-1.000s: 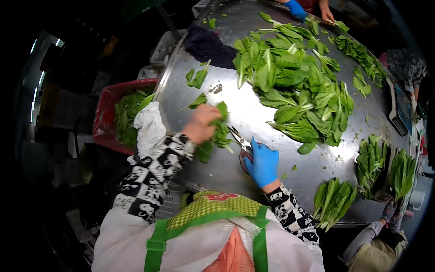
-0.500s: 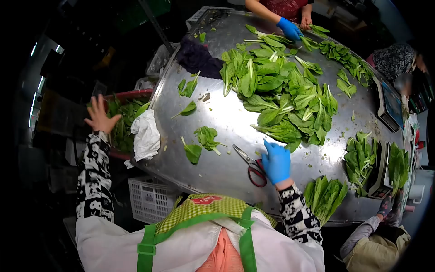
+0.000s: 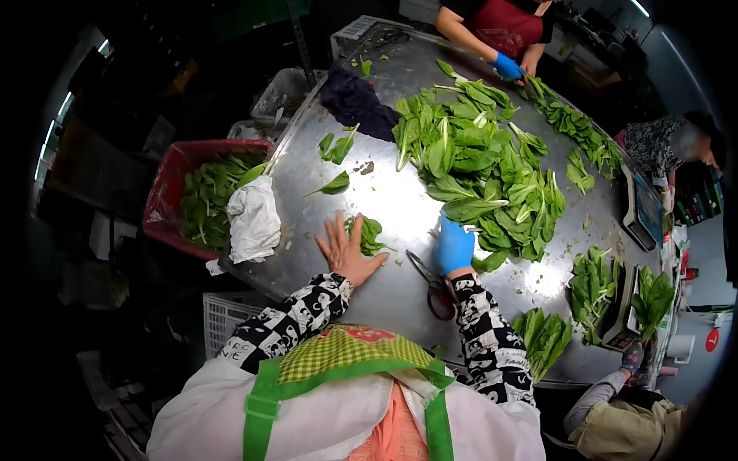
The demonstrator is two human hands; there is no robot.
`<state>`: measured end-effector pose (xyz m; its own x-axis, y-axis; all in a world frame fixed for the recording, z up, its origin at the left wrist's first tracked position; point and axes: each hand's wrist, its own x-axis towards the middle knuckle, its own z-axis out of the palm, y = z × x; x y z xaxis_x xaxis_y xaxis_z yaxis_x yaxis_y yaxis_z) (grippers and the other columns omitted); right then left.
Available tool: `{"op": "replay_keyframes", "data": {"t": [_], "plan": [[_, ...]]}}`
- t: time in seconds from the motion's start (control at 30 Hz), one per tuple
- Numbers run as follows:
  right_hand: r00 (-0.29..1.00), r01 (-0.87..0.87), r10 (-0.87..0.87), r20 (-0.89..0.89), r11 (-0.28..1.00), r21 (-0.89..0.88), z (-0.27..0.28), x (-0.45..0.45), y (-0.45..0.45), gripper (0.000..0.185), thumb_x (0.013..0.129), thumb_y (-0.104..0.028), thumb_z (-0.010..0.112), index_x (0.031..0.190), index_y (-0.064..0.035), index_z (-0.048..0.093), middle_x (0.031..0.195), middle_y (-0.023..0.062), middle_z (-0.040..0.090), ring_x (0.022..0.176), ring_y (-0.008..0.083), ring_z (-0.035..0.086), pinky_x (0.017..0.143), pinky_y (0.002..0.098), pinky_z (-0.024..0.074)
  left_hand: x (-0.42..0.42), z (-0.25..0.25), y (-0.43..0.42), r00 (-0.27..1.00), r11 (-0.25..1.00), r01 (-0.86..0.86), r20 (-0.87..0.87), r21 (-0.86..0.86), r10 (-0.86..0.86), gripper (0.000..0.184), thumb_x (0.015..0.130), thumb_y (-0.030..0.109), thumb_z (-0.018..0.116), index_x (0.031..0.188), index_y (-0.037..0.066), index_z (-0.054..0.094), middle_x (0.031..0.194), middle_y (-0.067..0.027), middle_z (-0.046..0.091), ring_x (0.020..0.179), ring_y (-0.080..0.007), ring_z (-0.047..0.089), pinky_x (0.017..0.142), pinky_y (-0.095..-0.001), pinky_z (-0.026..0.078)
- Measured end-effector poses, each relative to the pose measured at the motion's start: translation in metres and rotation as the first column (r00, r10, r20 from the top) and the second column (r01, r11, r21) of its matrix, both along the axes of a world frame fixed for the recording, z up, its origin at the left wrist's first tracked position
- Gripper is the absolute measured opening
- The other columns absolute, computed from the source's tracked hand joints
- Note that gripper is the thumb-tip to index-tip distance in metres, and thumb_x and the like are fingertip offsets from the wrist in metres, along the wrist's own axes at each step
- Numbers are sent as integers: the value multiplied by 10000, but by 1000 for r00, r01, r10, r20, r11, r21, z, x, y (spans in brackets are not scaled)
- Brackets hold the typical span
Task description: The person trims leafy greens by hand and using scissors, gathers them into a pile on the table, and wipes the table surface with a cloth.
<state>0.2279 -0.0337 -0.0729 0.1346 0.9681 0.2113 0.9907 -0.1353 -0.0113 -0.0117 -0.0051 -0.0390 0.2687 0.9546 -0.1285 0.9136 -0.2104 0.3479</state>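
Note:
My bare left hand (image 3: 347, 252) is on the metal table with its fingers spread. A loose green leaf (image 3: 370, 235) shows beside its fingers. My right hand (image 3: 455, 244), in a blue glove, is at the near-left edge of a big pile of leafy greens (image 3: 492, 161). Its fingers touch or nearly touch the pile, a pale stem shows beside them, and their grip is hidden. Scissors (image 3: 432, 283) with dark red handles lie just left of my right wrist. More loose leaves (image 3: 335, 183) lie farther up the table.
To the left stands a red bin (image 3: 165, 188) of leaves, with a white cloth (image 3: 254, 219) by it. A dark cloth (image 3: 355, 104) lies at the back. Bunched greens (image 3: 544, 338) and scales (image 3: 642, 203) are at right. Co-workers stand around the table (image 3: 384, 307).
My left hand has moved from above the red bin to the table, covering a loose leaf there. My right hand has moved slightly up to the pile's edge. The view has shifted slightly.

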Motion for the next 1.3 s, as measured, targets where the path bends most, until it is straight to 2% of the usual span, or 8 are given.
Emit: {"op": "replay_keyframes", "data": {"t": [0.17, 0.33, 0.5, 0.6, 0.73, 0.83, 0.97, 1.3], "plan": [[789, 281, -131, -601, 946, 163, 71, -36, -17, 542, 760, -79, 584, 1287, -85, 458, 719, 44, 533, 593, 166, 520, 586, 308, 436, 0, -25, 22, 893, 878, 227, 270, 421, -360, 261, 681, -8, 530, 904, 118, 581, 1079, -76, 497, 1094, -271, 405, 910, -417, 296], [-43, 414, 14, -999, 910, -5, 131, -60, -37, 514, 805, -53, 531, 1312, -74, 447, 703, -18, 477, 616, 69, 470, 593, 214, 423, -21, -33, 75, 741, 796, 204, 441, 570, -506, 137, 662, -30, 526, 645, 104, 549, 710, -60, 532, 798, -268, 502, 702, -370, 388], [-371, 355, 60, -927, 931, -82, 146, -77, -46, 436, 827, -14, 464, 1259, 46, 452, 855, 37, 558, 698, 93, 508, 663, 204, 420, -87, 54, 141, 846, 653, -182, 456, 735, -276, 164, 647, -45, 522, 765, 42, 597, 816, -126, 596, 821, -310, 548, 767, -385, 420], [-440, 426, 129, -889, 901, -80, 149, -92, -43, 380, 844, -32, 471, 1209, 72, 473, 915, 54, 562, 722, 107, 513, 697, 225, 430, -132, 86, 160, 874, 601, -444, 171, 665, 456, 640, 656, 228, 732, 1226, 109, 466, 1360, -99, 348, 1235, -376, 255, 1005, -506, 278], [-404, 461, 149, -903, 885, -60, 146, -108, -37, 335, 860, -50, 478, 1168, 81, 486, 951, 68, 559, 759, 119, 524, 732, 242, 437, -142, 97, 137, 942, 742, -320, 283, 589, 181, 382, 716, 194, 705, 1057, 83, 577, 1209, -98, 522, 1182, -312, 414, 948, -466, 352], [-282, 473, 180, -942, 881, 27, 145, -120, -32, 318, 867, -57, 479, 1158, 70, 493, 965, 76, 559, 784, 122, 532, 740, 255, 443, -91, 64, 75, 600, 986, -15, 788, -163, 140, 131, 797, 156, 661, 872, 50, 645, 822, -66, 633, 779, -163, 586, 715, -283, 469], [-303, 441, 212, -929, 895, 60, 143, -128, -33, 251, 864, -24, 501, 1103, 52, 505, 1049, 102, 578, 774, 124, 565, 731, 258, 466, -24, 77, 6, 306, 356, 712, 724, -605, 618, 416, 878, 317, 579, 1210, 78, 503, 1064, -52, 573, 912, -123, 531, 818, -305, 430], [-238, 239, -161, -958, 946, -219, 112, -118, -50, 367, 830, -62, 580, 1180, 12, 500, 953, 57, 580, 726, 98, 528, 696, 248, 451, 11, 63, 2, 108, 582, 465, 695, -667, 711, 342, 889, 317, 564, 1057, 19, 566, 935, -51, 589, 818, -115, 527, 709, -258, 407]]}}
